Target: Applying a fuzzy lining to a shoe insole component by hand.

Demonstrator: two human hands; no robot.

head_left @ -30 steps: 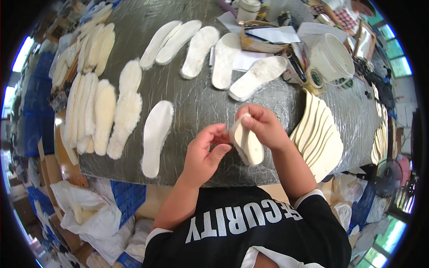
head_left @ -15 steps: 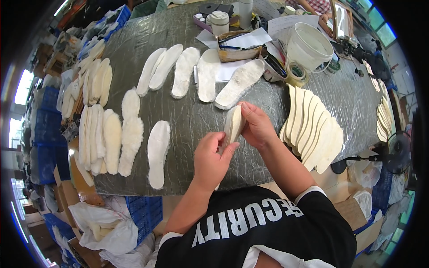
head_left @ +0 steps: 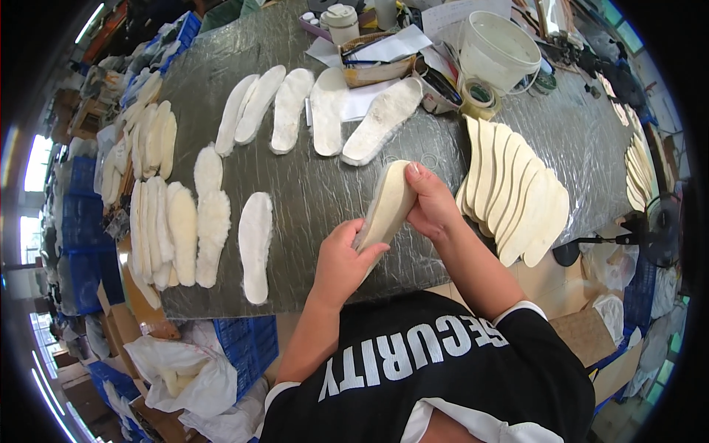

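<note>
Both hands hold one insole above the table's near part, its flat cream face up and pale fluff showing along its left edge. My left hand is closed round the lower end, thumb across the face. Near the upper end, my right hand pinches the right edge with its thumb on top. A single white fleecy insole lies left of my hands. Beyond them, several fleecy insoles form a row. To the right sits a fanned stack of smooth cream insole pieces.
The dark, plastic-covered table carries more fleecy insoles along its left edge. At the back stand an open box of tools and papers, a translucent bucket, tape rolls and a white cup. A black fan is at the right.
The insole in my hands has turned from nearly edge-on to show its broad cream face. My hands stay closed on it. The whole view has shifted slightly.
</note>
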